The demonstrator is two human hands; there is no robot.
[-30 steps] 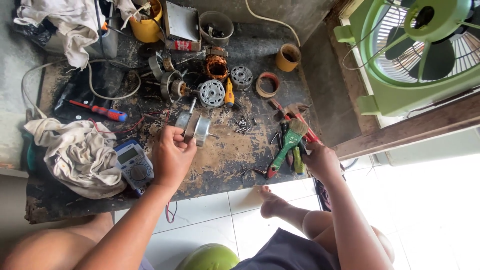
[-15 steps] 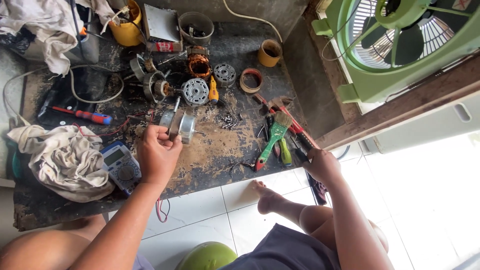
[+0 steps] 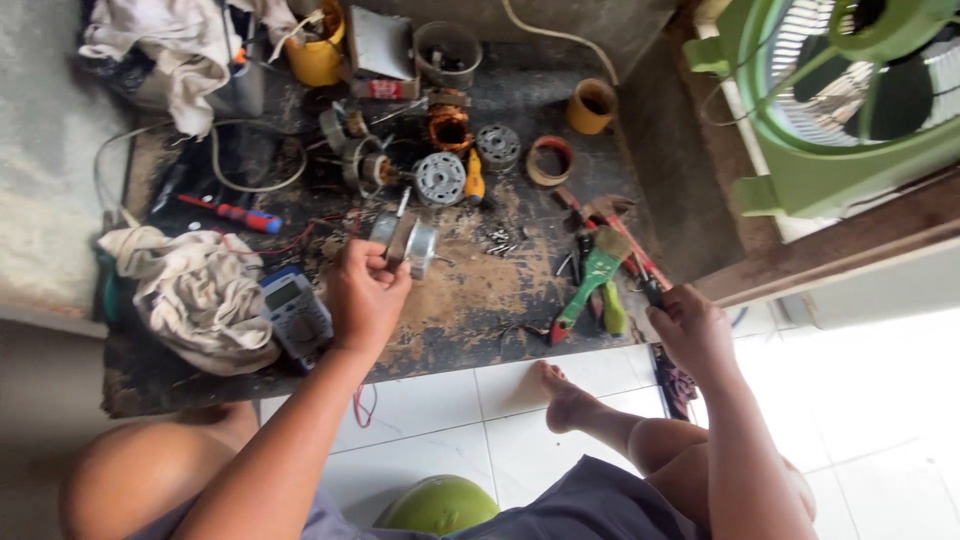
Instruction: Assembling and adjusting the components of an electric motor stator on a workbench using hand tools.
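On the far right stands a big green fan (image 3: 850, 90), and before us lies the dark, stained table (image 3: 470, 310) with a crumpled cloth (image 3: 190, 290) on its left side and a multimeter (image 3: 295, 310) just beside our left hand (image 3: 365, 300). This hand's grip is closed around a small metal motor part with a shaft (image 3: 405, 240), held just above the middle of the table; we judge it stiff, rather heavy and perhaps oily, so the rim is the safest place to hold it. Our right hand (image 3: 690, 330) is closed on a dark-handled tool (image 3: 650, 290) at the near right edge, next to the green-handled pliers (image 3: 590, 285).
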